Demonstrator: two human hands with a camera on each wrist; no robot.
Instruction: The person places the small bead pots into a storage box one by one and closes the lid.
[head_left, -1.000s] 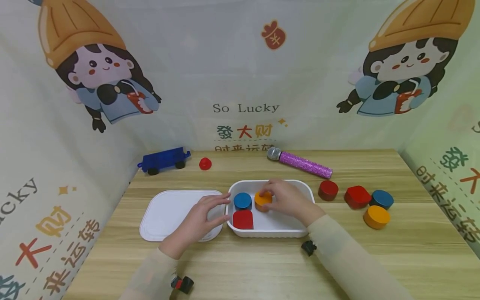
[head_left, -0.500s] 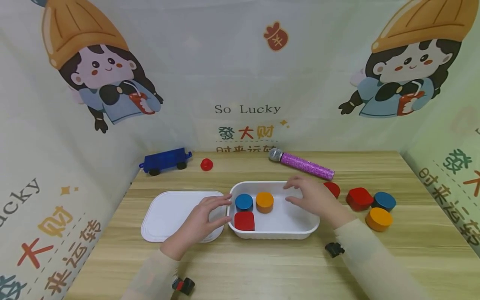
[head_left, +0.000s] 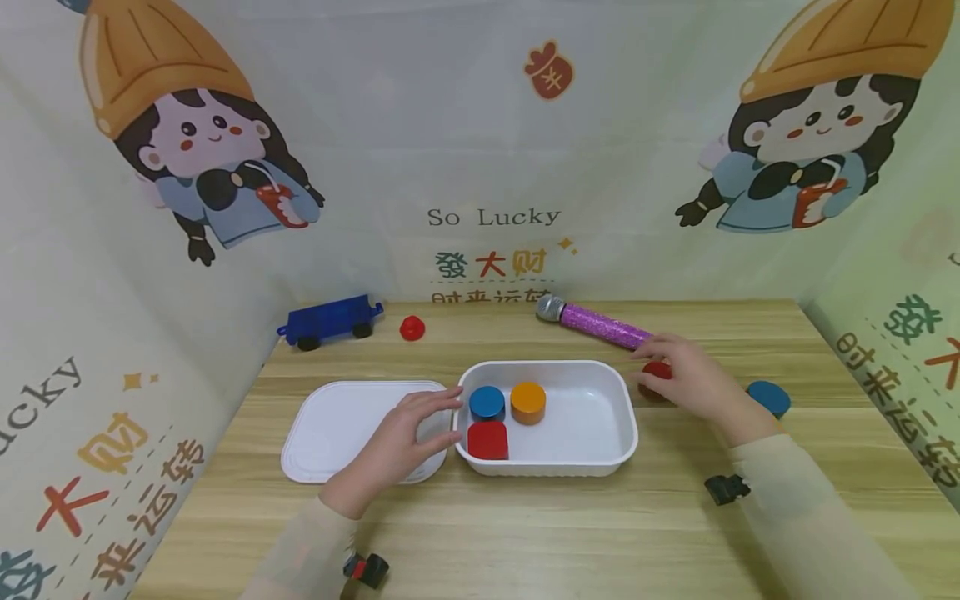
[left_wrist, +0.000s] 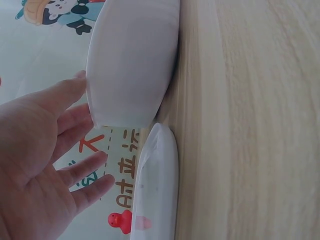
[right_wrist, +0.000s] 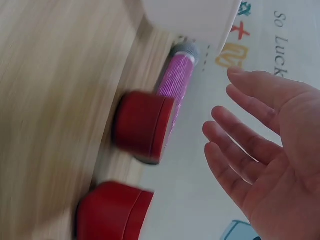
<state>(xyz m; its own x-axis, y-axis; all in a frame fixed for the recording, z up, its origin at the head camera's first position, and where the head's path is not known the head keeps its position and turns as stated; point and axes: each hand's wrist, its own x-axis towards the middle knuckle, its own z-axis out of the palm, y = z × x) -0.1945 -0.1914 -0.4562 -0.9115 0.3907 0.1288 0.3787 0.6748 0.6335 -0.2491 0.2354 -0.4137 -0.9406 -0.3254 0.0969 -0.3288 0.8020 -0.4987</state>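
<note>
White plastic box (head_left: 588, 427) holding smooth blue cylinder (head_left: 487, 402), orange cylinder (head_left: 528, 403), left hand (head_left: 400, 433) spread at its rim, right hand (head_left: 693, 382) loose-fingered over red cylinder (right_wrist: 140, 122) beside it

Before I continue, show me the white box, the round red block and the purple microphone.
White box (head_left: 581, 421), head view, bare inner floor.
Round red block (right_wrist: 136, 122), right wrist view, curved side.
Purple microphone (head_left: 602, 325), head view, handle.
</note>
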